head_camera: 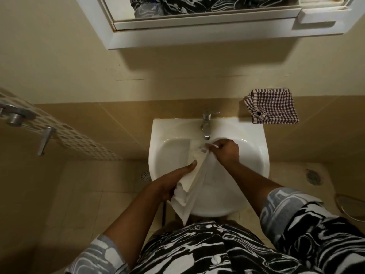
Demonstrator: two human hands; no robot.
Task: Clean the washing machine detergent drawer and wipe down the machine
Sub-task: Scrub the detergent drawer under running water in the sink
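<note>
White drawer [194,181], gripped by the left hand [171,184]; right hand [227,153] pinches a thin brush [211,145]. Best to scrub its corners under the tap [206,126].

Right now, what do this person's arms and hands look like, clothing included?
Short sleeves of black, white and grey swirl-patterned fabric, left sleeve and right sleeve, end near the elbows; forearms are bare below. The left grip and right grip wear no gloves; no watch or bracelet shows.
</note>
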